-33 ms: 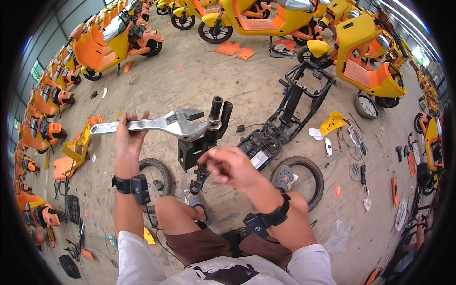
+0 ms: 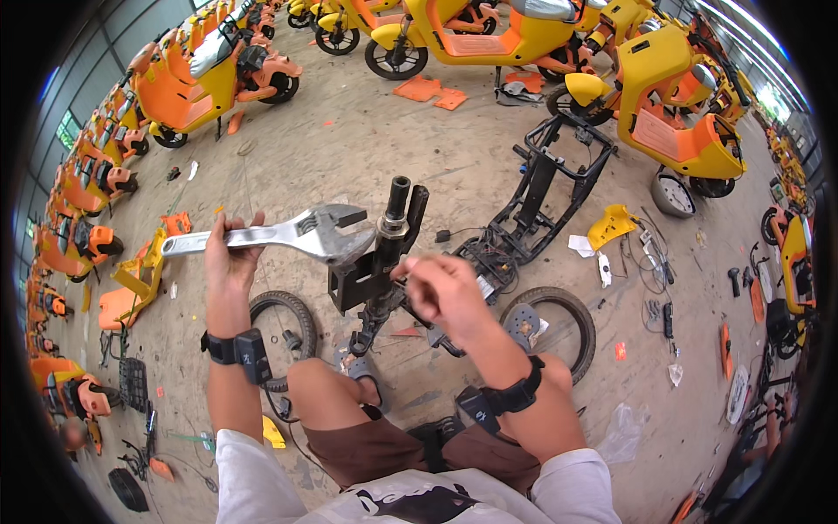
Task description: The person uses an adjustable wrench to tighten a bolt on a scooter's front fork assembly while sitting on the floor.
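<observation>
My left hand (image 2: pixel 231 253) is closed around the handle of the wrench (image 2: pixel 279 234), gripping near its far end for leverage; the head sits against the nut (image 2: pixel 393 229) on the steering tube (image 2: pixel 397 203) in front of me. The wrench looks like solid steel: heavy, rigid, smooth, so I judge a full-palm grip best. My right hand (image 2: pixel 441 288) is curled on the black frame (image 2: pixel 371 275), bracing it just below the nut. The frame looks stiff and heavy, likely greasy.
</observation>
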The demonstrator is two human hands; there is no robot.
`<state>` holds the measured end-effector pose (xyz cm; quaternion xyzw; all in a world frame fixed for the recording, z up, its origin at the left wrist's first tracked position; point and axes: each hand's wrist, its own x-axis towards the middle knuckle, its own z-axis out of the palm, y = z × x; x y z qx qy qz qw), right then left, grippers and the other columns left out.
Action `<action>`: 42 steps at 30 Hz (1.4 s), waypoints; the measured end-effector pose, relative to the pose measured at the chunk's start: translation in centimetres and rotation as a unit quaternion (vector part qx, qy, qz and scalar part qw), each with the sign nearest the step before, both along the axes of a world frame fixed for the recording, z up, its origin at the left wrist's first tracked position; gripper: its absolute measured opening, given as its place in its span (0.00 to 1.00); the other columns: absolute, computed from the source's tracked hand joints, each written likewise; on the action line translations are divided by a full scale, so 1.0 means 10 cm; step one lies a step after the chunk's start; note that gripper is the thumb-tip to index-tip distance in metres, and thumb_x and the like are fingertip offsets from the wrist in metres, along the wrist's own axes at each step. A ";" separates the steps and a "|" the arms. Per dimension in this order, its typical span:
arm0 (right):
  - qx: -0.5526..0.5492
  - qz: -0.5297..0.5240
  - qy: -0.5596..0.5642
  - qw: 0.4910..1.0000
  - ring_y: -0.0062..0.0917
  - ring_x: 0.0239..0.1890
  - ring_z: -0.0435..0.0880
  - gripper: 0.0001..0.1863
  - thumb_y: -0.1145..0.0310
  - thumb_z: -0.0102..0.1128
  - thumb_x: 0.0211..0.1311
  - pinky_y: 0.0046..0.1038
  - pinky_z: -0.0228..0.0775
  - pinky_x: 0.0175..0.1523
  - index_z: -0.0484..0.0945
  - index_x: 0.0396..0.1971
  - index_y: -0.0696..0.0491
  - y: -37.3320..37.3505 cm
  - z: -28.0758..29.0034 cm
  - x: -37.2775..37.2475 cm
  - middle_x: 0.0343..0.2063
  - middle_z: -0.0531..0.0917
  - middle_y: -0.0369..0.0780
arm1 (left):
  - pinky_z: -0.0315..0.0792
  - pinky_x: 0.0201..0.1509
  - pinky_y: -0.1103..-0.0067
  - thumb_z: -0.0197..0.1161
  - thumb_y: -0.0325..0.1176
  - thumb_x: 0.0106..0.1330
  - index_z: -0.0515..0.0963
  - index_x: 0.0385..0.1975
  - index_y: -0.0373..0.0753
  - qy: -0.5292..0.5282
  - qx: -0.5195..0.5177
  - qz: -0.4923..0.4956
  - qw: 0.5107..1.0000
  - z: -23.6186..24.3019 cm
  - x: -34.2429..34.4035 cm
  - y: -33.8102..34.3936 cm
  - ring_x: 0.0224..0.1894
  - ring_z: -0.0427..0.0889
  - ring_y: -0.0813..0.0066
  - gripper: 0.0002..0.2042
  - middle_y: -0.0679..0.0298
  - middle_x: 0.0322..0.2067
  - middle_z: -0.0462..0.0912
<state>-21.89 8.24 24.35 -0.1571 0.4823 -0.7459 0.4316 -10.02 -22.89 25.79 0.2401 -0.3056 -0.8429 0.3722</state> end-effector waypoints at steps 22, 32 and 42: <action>0.062 -0.167 0.203 0.963 0.09 0.15 0.65 0.21 0.67 0.60 0.63 0.17 0.54 0.20 0.74 0.51 0.65 -0.48 -0.25 -0.35 0.14 0.72 0.29 | 0.79 0.47 0.66 0.50 0.35 0.71 0.69 0.23 0.39 0.001 0.213 0.125 0.969 -1.25 1.65 1.05 0.28 0.78 0.66 0.13 0.65 0.18 0.73; 0.054 -0.122 0.194 0.972 0.11 0.15 0.67 0.24 0.66 0.61 0.61 0.17 0.57 0.21 0.71 0.53 0.66 -0.47 -0.20 -0.39 0.16 0.76 0.32 | 0.78 0.48 0.67 0.50 0.34 0.71 0.69 0.22 0.40 -0.013 0.208 0.136 0.969 -1.18 1.56 1.12 0.24 0.75 0.71 0.13 0.66 0.17 0.73; 0.081 -0.192 0.242 0.948 0.09 0.16 0.64 0.22 0.65 0.63 0.62 0.17 0.53 0.21 0.74 0.49 0.66 -0.55 -0.30 -0.35 0.14 0.74 0.29 | 0.81 0.39 0.66 0.50 0.37 0.71 0.70 0.25 0.40 0.018 0.183 0.069 0.980 -1.22 1.65 1.15 0.36 0.82 0.58 0.12 0.65 0.20 0.75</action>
